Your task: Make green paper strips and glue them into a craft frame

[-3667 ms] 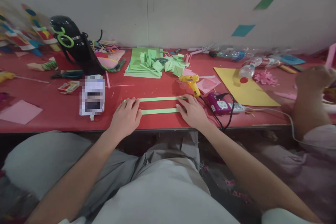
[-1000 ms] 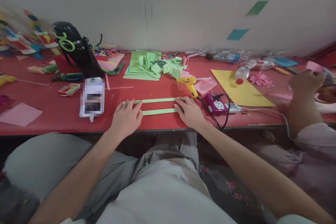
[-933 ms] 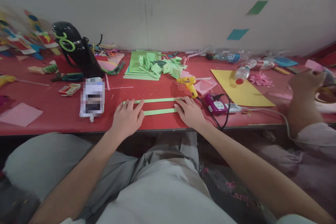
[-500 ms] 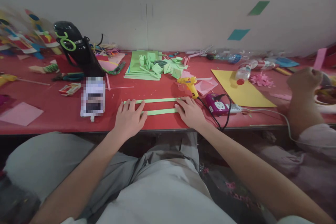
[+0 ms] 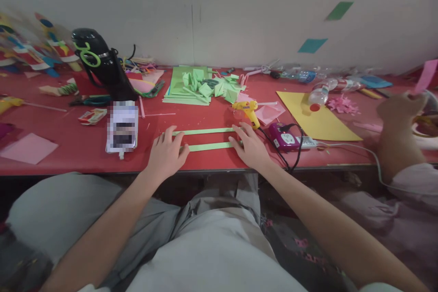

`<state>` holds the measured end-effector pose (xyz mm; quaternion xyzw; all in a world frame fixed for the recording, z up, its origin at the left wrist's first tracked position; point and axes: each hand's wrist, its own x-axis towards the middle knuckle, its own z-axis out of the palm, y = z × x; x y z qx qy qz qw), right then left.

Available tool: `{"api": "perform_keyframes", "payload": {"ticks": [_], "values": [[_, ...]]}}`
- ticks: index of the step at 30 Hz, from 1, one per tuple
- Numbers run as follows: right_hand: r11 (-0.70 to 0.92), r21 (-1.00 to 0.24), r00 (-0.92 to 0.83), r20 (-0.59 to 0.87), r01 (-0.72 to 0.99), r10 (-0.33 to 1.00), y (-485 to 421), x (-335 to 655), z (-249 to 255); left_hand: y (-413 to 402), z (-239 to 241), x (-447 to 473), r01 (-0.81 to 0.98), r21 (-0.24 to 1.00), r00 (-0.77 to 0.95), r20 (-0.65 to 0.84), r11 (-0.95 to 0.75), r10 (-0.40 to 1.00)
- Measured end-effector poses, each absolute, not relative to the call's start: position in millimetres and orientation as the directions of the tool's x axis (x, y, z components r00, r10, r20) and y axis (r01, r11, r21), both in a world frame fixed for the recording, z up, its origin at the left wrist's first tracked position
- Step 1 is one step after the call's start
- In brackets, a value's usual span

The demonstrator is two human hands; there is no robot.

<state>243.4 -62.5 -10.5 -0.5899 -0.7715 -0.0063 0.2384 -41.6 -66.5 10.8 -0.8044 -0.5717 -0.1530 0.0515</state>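
Observation:
Two light green paper strips lie side by side on the red table (image 5: 201,160), running left to right. My left hand (image 5: 167,151) rests over the left ends of the far strip (image 5: 207,131) and the near strip (image 5: 209,147), its fingers apart. Over their right ends lies my right hand (image 5: 251,147), fingers spread and touching the strips. The strips' ends are hidden under both hands. Just beyond my right hand is a yellow hot glue gun (image 5: 248,109). A stack of green paper (image 5: 179,83) with folded green pieces (image 5: 205,89) on it lies farther back.
A phone (image 5: 122,123) and a black bottle-like object (image 5: 102,61) are at left. To the right are a purple power socket (image 5: 284,137) with cables, yellow paper (image 5: 315,121) and a plastic bottle (image 5: 319,95). Another person's hand (image 5: 400,112) holds pink paper at far right.
My left hand's fingers have lifted and bent a little, shifting slightly left. My right hand stays almost in place. The other person's hand and pink paper have moved slightly.

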Motion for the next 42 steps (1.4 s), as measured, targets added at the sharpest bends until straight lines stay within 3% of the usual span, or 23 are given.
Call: {"api": "perform_keyframes", "payload": {"ticks": [5, 9, 14, 21, 27, 32, 42], "values": [[0.319, -0.251, -0.192, 0.427, 0.914, 0.884, -64.0, 244.1, -10.5, -70.4, 18.6, -40.2, 0.875, 0.175, 0.37, 0.359, -0.451, 0.857], [0.341, -0.249, -0.2, 0.459, 0.907, 0.866, -63.9, 244.7, -10.3, -69.7, 19.9, -41.1, 0.784, 0.258, 0.498, 0.281, -0.564, 0.821], [0.363, -0.28, -0.196, 0.484, 0.889, 0.853, -65.5, 244.0, -7.4, -63.7, 19.5, -47.5, 0.739, 0.336, 0.544, 0.216, -0.584, 0.811], [0.385, -0.298, -0.206, 0.49, 0.873, 0.847, -67.4, 244.0, -3.7, -60.9, 23.1, -55.0, 0.707, 0.322, 0.571, 0.265, -0.63, 0.777], [0.418, -0.321, -0.234, 0.481, 0.85, 0.845, -65.4, 243.6, -2.6, -51.2, 27.5, -68.8, 0.782, 0.335, 0.437, 0.305, -0.525, 0.846], [0.416, -0.329, -0.228, 0.482, 0.848, 0.846, -65.0, 243.7, -2.9, -42.6, 26.9, -81.0, 0.801, 0.307, 0.466, 0.222, -0.515, 0.857], [0.43, -0.355, -0.222, 0.496, 0.83, 0.839, -63.6, 245.3, -5.9, -18.4, 22.5, -84.3, 0.782, 0.396, 0.405, 0.264, -0.481, 0.875]]}}
